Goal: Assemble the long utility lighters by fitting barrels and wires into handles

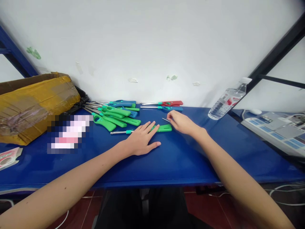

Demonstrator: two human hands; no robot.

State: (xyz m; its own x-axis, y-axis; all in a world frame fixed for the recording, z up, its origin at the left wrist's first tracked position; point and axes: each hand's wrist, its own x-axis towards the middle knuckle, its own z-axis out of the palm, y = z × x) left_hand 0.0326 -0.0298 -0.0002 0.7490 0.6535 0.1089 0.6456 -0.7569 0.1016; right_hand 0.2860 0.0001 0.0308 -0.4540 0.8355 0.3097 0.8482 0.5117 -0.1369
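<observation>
A green long-necked gas lighter (165,128) lies crosswise on the blue table, its metal neck pointing left. Across its middle rests my left hand (143,138), fingers spread and palm down, hiding part of the lighter. My right hand (177,121) is closed in a pinch just above the lighter's right end. Out of its fingertips, towards the left, sticks a thin metal pointed tool (166,120); its exact kind does not show. Behind my left hand is a pile of green and blue lighters (116,113). Red lighters (172,103) and a blue lighter (176,108) lie along the wall.
A taped cardboard box (35,106) stands at the left, with a blurred pink-white patch (71,132) beside it. At the right are a tilted-looking water bottle (226,101) and a white power strip (274,130). The table's front edge (154,183) runs near my body.
</observation>
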